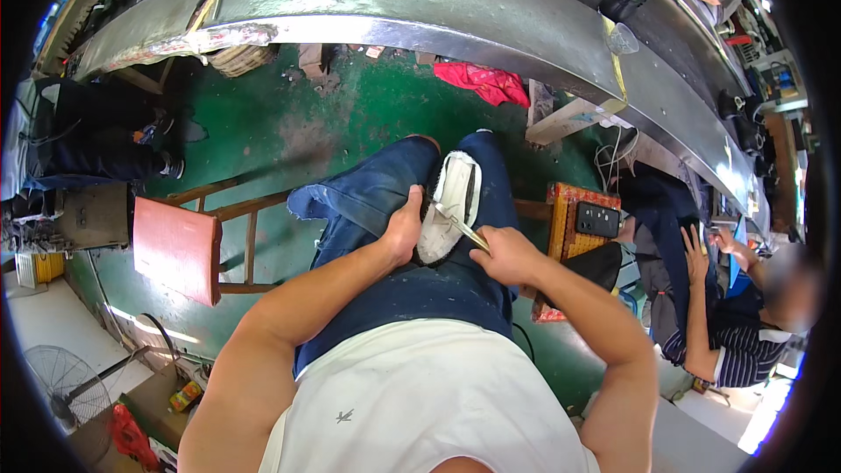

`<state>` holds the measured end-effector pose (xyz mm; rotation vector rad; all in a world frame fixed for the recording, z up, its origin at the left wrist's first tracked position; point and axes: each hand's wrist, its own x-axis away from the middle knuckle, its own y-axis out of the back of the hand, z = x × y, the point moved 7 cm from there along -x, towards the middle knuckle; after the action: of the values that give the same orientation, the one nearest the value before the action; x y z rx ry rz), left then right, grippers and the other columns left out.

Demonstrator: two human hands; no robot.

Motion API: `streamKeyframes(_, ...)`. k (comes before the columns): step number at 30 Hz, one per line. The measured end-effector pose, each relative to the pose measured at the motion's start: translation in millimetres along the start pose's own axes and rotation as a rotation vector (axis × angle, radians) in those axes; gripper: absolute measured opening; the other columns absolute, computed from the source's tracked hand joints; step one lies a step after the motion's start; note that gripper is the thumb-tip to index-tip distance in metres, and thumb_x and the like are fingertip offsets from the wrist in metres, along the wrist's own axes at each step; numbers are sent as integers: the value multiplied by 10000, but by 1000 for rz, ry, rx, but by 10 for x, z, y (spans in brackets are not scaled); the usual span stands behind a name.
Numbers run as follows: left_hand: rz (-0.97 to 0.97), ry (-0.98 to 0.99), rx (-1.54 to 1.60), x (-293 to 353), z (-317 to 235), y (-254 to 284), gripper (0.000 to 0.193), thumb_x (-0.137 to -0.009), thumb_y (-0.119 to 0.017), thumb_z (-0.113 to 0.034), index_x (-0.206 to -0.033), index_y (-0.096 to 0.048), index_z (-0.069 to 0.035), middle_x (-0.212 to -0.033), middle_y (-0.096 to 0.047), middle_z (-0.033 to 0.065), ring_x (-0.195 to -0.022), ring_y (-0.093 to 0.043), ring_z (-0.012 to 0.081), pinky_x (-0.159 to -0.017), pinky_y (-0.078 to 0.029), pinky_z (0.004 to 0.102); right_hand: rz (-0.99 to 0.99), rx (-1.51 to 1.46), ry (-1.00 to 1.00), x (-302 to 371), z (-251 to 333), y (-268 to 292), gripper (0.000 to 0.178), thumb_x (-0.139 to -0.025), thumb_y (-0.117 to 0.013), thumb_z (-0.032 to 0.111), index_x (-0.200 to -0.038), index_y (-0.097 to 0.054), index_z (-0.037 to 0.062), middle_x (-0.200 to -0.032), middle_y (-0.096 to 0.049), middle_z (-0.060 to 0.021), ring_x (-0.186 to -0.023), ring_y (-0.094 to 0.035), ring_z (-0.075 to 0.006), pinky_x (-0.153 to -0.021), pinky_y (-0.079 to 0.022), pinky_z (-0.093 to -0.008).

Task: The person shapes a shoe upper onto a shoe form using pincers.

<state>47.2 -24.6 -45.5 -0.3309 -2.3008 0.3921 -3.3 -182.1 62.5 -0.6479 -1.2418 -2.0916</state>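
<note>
A shoe upper on a last [450,210] lies bottom-up across my thighs. Its underside is white with a dark edge, and the toe points away from me. My left hand [406,226] is closed around its left side. In my right hand [507,256] is a pair of metal pincers [464,228], gripped by the handles. Their head rests over the white underside near the middle; whether the jaws pinch anything is too small to tell.
A long metal workbench [385,31] runs across the far side. A stool with a reddish-brown seat [178,250] stands left. To the right, a phone [597,220] lies on a woven stool [561,241]. Another person [727,315] sits beyond it. A red cloth [484,81] lies under the bench.
</note>
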Motion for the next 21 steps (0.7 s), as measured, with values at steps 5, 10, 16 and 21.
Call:
streamKeyframes(5,-360,-229,-541,-178,-39,183,658,-1089,-272,-519,-1454,-534,-38,-1401,-575,279,-1332,-519,427,-1097,-420,444,-535,-214,29,163,127,-295,349,-902,-693,283,-1095,-620,2,-1015,-703,-247,-988,-673,-428,-861,-518,-507)
streamKeyframes(10,-351,-258,-806,113,-150,-125,595,-1095,-262,-423,-1400,-573,-18,-1308,-615,303,-1238,-563,477,-1052,-453,488,-204,-233,-89,439,-32,-162,284,-908,-612,272,-1032,-636,18,-961,-689,-274,-970,-657,-458,-860,-506,-524)
streamKeyframes(16,-323,-437,-801,179,-172,-174,540,-1093,-326,-360,-1391,-561,25,-1291,-618,312,-1224,-569,486,-1062,-449,492,-294,-79,17,537,-21,-49,332,-892,-601,203,-1110,-628,-46,-1011,-675,-317,-987,-648,-477,-900,-504,-517)
streamKeyframes(21,-305,-448,-817,139,-208,-118,535,-1090,-351,-343,-1422,-518,42,-1321,-600,316,-1246,-561,479,-1076,-443,479,-272,-139,138,518,-218,-61,425,-881,-634,142,-1236,-579,-85,-1131,-649,-329,-1066,-627,-477,-941,-503,-501)
